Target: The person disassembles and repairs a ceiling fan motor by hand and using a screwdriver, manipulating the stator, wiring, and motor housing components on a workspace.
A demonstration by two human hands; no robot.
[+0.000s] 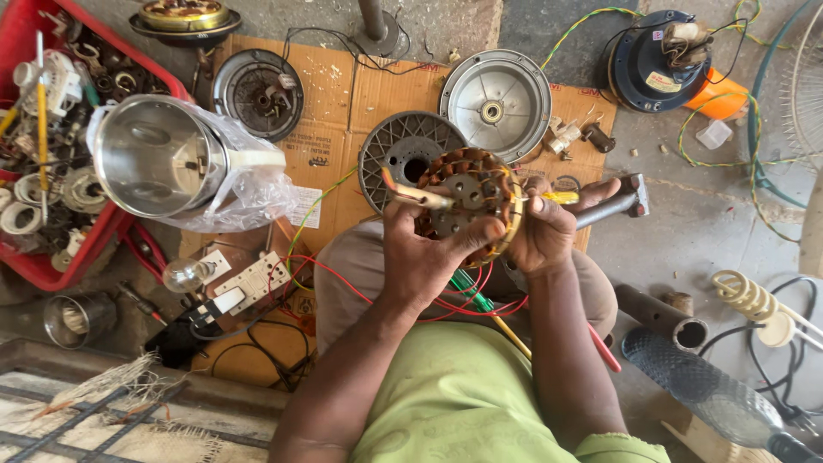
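A copper-wound stator [470,199] is gripped between the closed left hand [426,249] and right hand [542,230], above a ribbed rotor [396,153].

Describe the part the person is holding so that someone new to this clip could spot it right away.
Start at the flattened cardboard sheet on the floor; at its near edge, over the person's lap, the left hand and right hand grip a round motor stator. Unlike the grey ribbed disc behind it and the silver dome cover, it carries a ring of copper-brown windings.
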